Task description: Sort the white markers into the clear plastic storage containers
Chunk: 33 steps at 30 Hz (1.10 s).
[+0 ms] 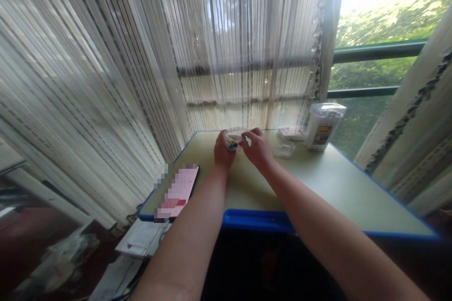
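Observation:
Near the far edge of the table, my left hand [223, 151] is wrapped round the left side of a small clear plastic box [236, 130]. Several small white pieces with coloured ends [232, 146], in green, blue, yellow and red, show at the box's near side; their exact kind is too small to tell. My right hand [257, 146] reaches to the box's right side, thumb and fingers pinched beside the red end. What the pinch holds, if anything, I cannot make out.
On the pale table [318, 188] with a blue rim, a small clear tray [283, 148] lies right of my hands. Behind it are a flat clear box [292, 131] and a tall clear container [324, 124] with a label. A phone [181, 188] lies at the left edge. Curtains [243, 56] hang behind.

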Available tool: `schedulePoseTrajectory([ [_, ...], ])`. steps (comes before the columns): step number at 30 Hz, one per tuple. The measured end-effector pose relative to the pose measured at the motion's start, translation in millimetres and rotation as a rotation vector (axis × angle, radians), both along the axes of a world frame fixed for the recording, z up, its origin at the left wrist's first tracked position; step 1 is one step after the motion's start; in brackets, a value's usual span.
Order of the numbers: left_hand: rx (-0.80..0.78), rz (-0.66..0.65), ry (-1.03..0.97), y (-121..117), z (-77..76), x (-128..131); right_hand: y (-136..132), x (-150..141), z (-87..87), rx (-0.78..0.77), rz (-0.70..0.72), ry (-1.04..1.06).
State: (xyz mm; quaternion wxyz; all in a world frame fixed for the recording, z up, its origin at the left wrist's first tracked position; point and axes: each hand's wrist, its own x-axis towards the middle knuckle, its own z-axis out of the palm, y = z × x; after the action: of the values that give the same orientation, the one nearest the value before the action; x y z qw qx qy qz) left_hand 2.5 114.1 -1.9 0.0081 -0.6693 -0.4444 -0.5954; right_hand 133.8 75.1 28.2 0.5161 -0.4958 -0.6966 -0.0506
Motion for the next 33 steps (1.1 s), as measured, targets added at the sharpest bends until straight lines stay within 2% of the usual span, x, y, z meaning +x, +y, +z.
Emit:
schedulePoseTrajectory([
  [6,-0.009,0.014,-0.003,-1.4,1.0,0.6,0.7,3.2,1.3,0.078,0.035,-0.077],
  [15,-0.025,0.037,-0.007,2.5,-0.3,-1.0,1.9,3.5,-2.3,0.076,0.108,-0.130],
  [28,-0.016,0.067,0.055,0.7,1.1,1.3,-2.6,1.2,-1.9,0.065,0.062,-0.083],
  [33,-0.047,0.077,0.090,-1.5,1.9,3.2,-6.7,-4.4,-1.3,0.091,0.064,-0.216],
])
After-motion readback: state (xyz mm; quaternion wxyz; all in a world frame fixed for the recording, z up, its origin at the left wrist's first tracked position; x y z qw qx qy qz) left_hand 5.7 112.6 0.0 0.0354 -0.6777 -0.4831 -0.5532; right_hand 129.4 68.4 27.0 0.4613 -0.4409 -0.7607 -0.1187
